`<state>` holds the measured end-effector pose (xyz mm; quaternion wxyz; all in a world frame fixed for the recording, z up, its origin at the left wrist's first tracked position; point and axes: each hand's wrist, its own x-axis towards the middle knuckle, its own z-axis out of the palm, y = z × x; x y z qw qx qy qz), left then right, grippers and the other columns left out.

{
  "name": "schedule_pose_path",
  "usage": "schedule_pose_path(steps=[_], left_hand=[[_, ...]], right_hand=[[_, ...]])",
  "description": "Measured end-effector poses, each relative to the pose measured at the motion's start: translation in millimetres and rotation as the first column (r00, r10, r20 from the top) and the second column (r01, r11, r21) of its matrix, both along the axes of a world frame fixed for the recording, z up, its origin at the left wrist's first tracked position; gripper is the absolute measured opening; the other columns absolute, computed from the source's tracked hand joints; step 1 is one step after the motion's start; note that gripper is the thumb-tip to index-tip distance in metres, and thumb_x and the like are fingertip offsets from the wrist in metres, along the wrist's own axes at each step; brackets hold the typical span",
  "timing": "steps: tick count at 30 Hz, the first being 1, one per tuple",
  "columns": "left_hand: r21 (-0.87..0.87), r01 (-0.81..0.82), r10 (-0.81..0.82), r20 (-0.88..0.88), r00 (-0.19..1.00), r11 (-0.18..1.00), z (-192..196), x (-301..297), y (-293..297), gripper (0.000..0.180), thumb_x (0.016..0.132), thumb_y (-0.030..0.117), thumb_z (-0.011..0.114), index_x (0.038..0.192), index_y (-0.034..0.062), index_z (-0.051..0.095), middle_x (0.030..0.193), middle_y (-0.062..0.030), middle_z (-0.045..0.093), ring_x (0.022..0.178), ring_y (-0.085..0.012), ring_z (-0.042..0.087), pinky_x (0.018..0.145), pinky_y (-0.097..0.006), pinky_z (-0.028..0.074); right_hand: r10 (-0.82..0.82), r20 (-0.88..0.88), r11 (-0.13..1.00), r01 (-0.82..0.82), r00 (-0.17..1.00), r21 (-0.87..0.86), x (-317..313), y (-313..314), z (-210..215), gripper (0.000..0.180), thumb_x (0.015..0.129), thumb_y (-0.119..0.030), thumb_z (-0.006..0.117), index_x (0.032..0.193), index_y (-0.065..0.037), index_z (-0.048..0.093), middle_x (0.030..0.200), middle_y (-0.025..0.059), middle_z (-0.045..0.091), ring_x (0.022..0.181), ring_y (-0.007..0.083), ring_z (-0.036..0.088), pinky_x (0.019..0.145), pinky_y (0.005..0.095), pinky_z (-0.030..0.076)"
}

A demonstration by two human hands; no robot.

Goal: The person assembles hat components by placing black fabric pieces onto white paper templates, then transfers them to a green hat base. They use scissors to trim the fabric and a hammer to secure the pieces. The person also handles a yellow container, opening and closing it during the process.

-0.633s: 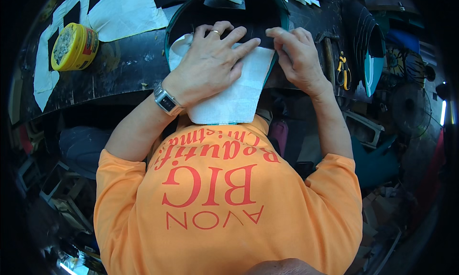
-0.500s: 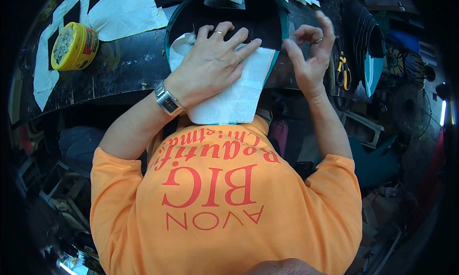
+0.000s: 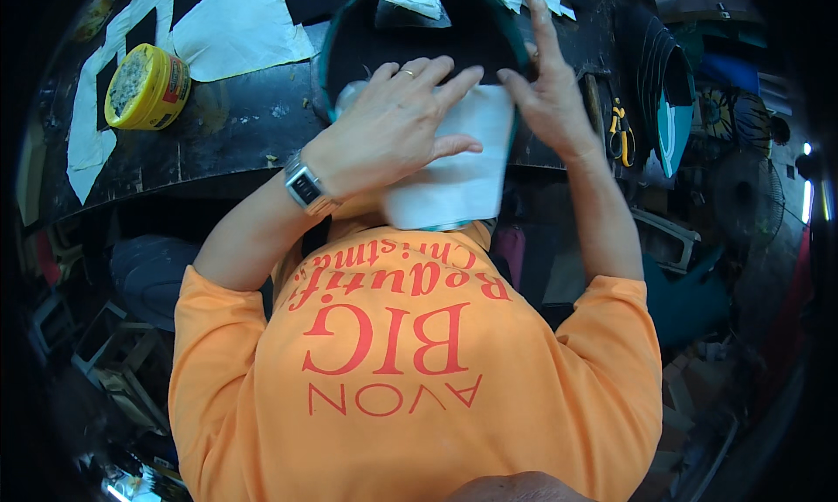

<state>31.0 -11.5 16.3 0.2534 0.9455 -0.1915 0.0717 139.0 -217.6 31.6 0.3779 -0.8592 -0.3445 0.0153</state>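
A large curved black piece with a green outer face and rim point(image 3: 326, 61) stands on the bench in front of me. A white cloth patch point(image 3: 445, 192) covers its near part, and its lower edge reaches my shirt. My left hand point(image 3: 397, 118) lies over the cloth's left part, palm down with fingers apart, holding nothing. At the right rim is my right hand point(image 3: 554, 100), its thumb inside the rim and its index finger stretched upward. The other fingers bend behind the rim, partly hidden, and it appears to grip the green-rimmed piece.
A yellow tub point(image 3: 148, 87) of greyish paste stands at the left on the dark bench point(image 3: 236, 135). White cloth pieces point(image 3: 236, 35) lie behind it. Yellow-handled pliers point(image 3: 621, 134) rest at the right, beside a stack of curved dark panels point(image 3: 650, 74). A fan point(image 3: 746, 192) stands beyond.
The green-rimmed piece and its cloth have shifted right under my left hand, whose thumb now stands out sideways. My right hand has come in to the rim from just beside it.
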Motion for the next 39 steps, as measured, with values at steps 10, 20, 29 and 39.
schedule_pose_path(steps=[10,20,29,39], left_hand=[[-0.058,-0.174,0.175,0.027,0.984,0.983,9.5,-23.3,22.7,0.035,0.098,0.02,0.065,0.125,-0.0014,0.06,0.141,-0.0174,0.053,0.107,-0.0367,0.066,0.089,-0.04,0.056],[0.025,-0.231,0.23,0.027,0.973,0.973,-1.1,-11.9,19.2,0.026,0.092,0.026,0.07,0.089,0.0009,0.071,0.105,-0.0084,0.062,0.097,-0.0271,0.063,0.08,-0.039,0.054],[-0.178,-0.183,0.164,-0.117,0.979,0.967,-6.2,-5.2,20.8,0.029,0.096,0.028,0.069,0.095,-0.0005,0.073,0.107,-0.0079,0.064,0.085,-0.0228,0.066,0.073,-0.034,0.052],[-0.408,-0.072,0.05,-0.064,0.997,0.91,0.8,-0.9,26.2,0.028,0.087,0.023,0.078,0.103,0.0019,0.071,0.114,-0.013,0.063,0.093,-0.0319,0.067,0.08,-0.039,0.055]], right_hand=[[0.219,0.196,0.964,-0.243,0.956,0.107,-45.2,29.9,-17.2,0.077,0.083,0.012,0.058,0.154,-0.011,0.041,0.09,0.0134,0.065,0.086,0.032,0.063,0.08,0.0388,0.053],[0.263,0.235,0.961,-0.276,0.936,0.02,-45.4,16.5,-46.5,0.066,0.092,0.007,0.056,0.153,-0.016,0.044,0.114,0.0118,0.066,0.101,0.0295,0.061,0.094,0.0384,0.051],[0.241,-0.118,0.951,-0.21,0.963,0.228,-45.6,21.1,-37.3,0.1,0.081,-0.012,0.082,0.162,-0.015,0.023,0.108,0.0082,0.058,0.102,0.0194,0.061,0.1,0.0335,0.05],[0.01,-0.173,0.988,0.016,0.985,0.153,-61.7,36.4,-36.5,0.096,0.081,-0.008,0.076,0.161,-0.015,0.024,0.1,0.0082,0.06,0.09,0.0172,0.058,0.081,0.0312,0.049]])
